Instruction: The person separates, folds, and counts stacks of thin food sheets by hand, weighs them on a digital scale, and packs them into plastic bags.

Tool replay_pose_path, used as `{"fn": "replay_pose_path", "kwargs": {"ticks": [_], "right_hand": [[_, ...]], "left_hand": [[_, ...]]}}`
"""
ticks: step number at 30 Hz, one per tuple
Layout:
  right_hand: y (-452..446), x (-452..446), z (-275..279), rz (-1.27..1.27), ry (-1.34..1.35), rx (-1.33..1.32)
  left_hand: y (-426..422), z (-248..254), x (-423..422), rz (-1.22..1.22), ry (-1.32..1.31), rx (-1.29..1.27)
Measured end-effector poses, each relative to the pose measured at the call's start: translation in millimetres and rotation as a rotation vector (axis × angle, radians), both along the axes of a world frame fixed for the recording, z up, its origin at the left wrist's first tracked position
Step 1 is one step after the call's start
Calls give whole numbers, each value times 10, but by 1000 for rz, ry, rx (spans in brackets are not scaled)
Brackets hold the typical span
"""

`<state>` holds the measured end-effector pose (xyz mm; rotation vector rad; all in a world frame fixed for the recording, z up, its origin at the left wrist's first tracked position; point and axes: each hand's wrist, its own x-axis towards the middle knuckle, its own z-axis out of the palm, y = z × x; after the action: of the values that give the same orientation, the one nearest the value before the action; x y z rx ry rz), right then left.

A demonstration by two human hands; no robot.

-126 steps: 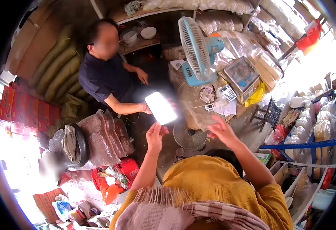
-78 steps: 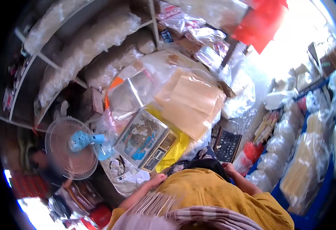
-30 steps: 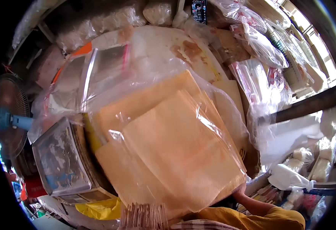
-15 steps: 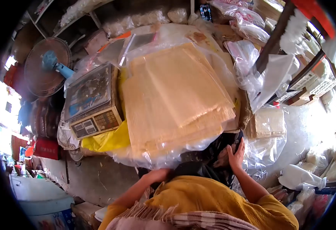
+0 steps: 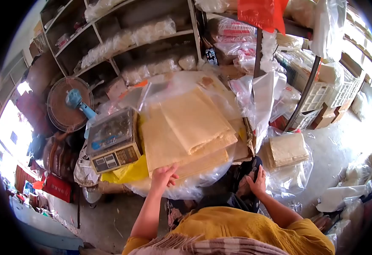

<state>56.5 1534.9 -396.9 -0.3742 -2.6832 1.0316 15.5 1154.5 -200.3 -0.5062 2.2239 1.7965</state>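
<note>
A stack of thin tan sheets (image 5: 186, 123) lies on clear plastic on the work surface, its top sheets folded with the fold edge to the right. At the stack's near left edge is my left hand (image 5: 164, 175), its fingers loosely bent and apart; whether the fingertips touch the sheets I cannot tell. My right hand (image 5: 257, 182) is by my right knee, over dark patterned cloth, with the fingers stretched out and nothing in them. Left of the stack stands a worn cardboard box (image 5: 114, 159) with a dark, plastic-covered top. Yellow plastic (image 5: 126, 171) shows beneath it.
A blue fan (image 5: 73, 102) stands at the left, before shelves (image 5: 152, 38) with bagged goods. On the right, a smaller stack of tan sheets (image 5: 287, 149) rests on clear plastic. White crates (image 5: 317, 100) and a hanging red bag (image 5: 262, 12) are beyond.
My left hand has come up from my lap to the near edge of the stack. My right hand stays by the knee. The view has tilted up, showing more shelves.
</note>
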Motion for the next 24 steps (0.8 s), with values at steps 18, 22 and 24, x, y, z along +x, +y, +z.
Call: {"fn": "replay_pose_path", "kwargs": {"ticks": [18,22,24], "right_hand": [[-1152,-287,1628,435,-741,-1227],[-1333,-172,1828,619,-754,-1374],[-1477,-211,1995,553,-686,-1451]], "left_hand": [[-297,-584,547,-162,60,677],[-71,-577,409,-144,-2,611],[33,-660,388,-116,15,659]]}}
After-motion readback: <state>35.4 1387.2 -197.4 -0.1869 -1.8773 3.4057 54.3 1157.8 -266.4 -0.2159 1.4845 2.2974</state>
